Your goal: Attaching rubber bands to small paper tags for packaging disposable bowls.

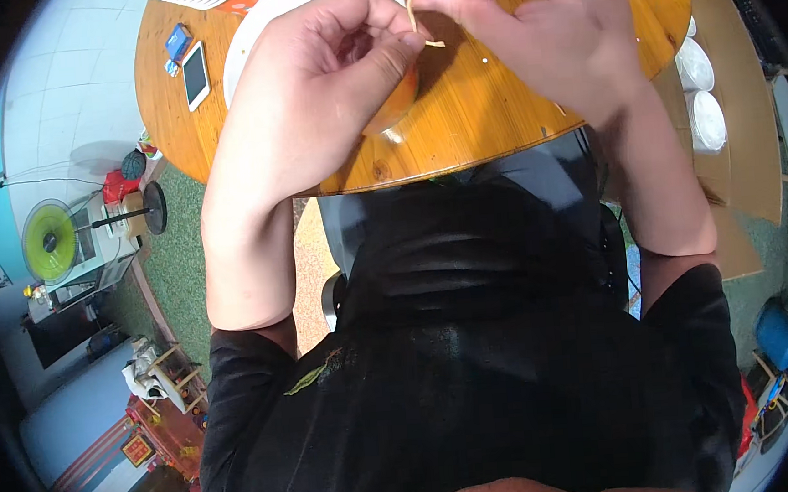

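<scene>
Wooden table [495, 120], left hand [336, 72] pinching a tan strand [411, 12], right hand [571, 37] at its bend, whether pinching I cannot tell

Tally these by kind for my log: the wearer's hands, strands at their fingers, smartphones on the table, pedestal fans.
Bare hands: 2 (left hand, right hand)
Tan strand: 1
White-framed smartphone: 1
Green pedestal fan: 1
Total: 5

White phone [196, 76] near a small blue box [178, 43], fan [46, 241] (round, green) farther left.
</scene>
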`<state>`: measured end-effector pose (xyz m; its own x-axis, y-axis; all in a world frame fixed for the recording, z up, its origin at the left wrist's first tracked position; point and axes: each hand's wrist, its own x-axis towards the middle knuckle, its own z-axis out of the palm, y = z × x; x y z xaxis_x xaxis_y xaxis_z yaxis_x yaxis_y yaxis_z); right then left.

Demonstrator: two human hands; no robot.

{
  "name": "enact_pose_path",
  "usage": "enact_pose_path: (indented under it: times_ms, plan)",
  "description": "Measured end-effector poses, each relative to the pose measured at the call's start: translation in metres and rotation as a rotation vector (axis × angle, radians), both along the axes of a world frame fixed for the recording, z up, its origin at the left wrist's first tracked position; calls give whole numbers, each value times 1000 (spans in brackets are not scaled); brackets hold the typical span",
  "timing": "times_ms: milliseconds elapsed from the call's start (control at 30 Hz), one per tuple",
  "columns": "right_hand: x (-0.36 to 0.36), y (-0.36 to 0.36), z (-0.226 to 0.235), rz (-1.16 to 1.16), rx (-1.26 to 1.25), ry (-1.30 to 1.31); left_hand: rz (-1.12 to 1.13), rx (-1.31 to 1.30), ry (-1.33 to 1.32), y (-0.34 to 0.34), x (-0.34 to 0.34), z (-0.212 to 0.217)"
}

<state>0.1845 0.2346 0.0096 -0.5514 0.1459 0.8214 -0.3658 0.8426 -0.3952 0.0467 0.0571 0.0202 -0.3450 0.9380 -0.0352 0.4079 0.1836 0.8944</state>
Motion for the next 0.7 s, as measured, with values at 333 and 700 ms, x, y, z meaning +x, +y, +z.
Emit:
enact_pose_path:
  times_ms: [333,700]
  plan:
    - [5,-49,-71,-126,-238,150,120,43,-39,3,-23,-8]
    - [-18,-49,-76,-252,-168,224,125,88,-143,0,-32,-15]
